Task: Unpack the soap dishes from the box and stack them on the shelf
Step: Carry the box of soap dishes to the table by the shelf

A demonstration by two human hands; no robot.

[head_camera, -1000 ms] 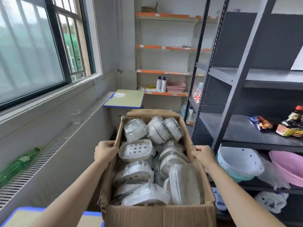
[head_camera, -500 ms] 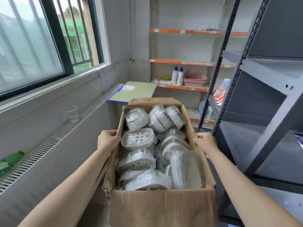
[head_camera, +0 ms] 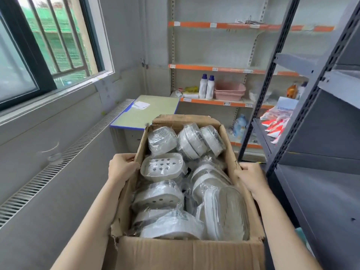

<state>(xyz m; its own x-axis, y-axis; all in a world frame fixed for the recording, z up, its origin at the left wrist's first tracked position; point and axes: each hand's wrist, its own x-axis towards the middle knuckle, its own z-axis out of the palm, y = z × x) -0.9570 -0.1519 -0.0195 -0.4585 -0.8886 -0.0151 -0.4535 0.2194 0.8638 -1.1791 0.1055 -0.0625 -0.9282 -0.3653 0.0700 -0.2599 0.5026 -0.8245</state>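
Observation:
An open cardboard box point(head_camera: 187, 254) is held up in front of me, full of several white soap dishes point(head_camera: 162, 166) wrapped in clear plastic. My left hand point(head_camera: 121, 167) grips the box's left wall. On the opposite wall my right hand point(head_camera: 251, 177) is clamped over the rim. A dark grey metal shelf unit point(head_camera: 315, 162) stands immediately to the right of the box, its middle board bare.
A white wall rack with orange edges point(head_camera: 214, 102) at the back holds two white bottles and pink basins. A small desk with a blue rim point(head_camera: 144, 115) sits just beyond the box. A window and radiator grille point(head_camera: 58, 166) run along the left wall.
The view has swung left and upward with the box: the grey shelf's lower boards with basins and bottles have left the frame. Both hands keep the same grip on the box walls.

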